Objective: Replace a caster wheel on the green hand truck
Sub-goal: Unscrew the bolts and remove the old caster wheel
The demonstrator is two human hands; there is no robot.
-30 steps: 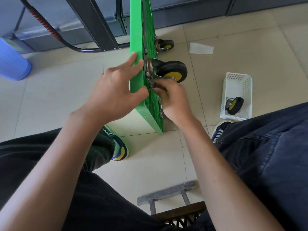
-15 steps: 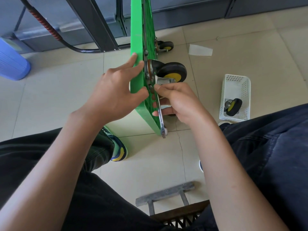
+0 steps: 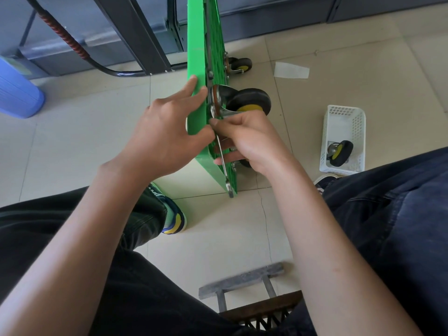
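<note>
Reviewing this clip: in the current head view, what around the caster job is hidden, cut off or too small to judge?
- Wrench head and its bolt: head view, covered by the right hand fingertips.
- Green hand truck top: cut off by the frame's upper edge.
- Lower near caster: behind the right hand, only a dark sliver shows.
- Spare wheel in the white basket: its bracket is too small to judge.
- Left hand palm side: faces away.

I count one green cart (image 3: 196, 69), four wheels (image 3: 252, 101), one wrench (image 3: 224, 163), one white basket (image 3: 344, 122), one paper scrap (image 3: 291, 70).
</note>
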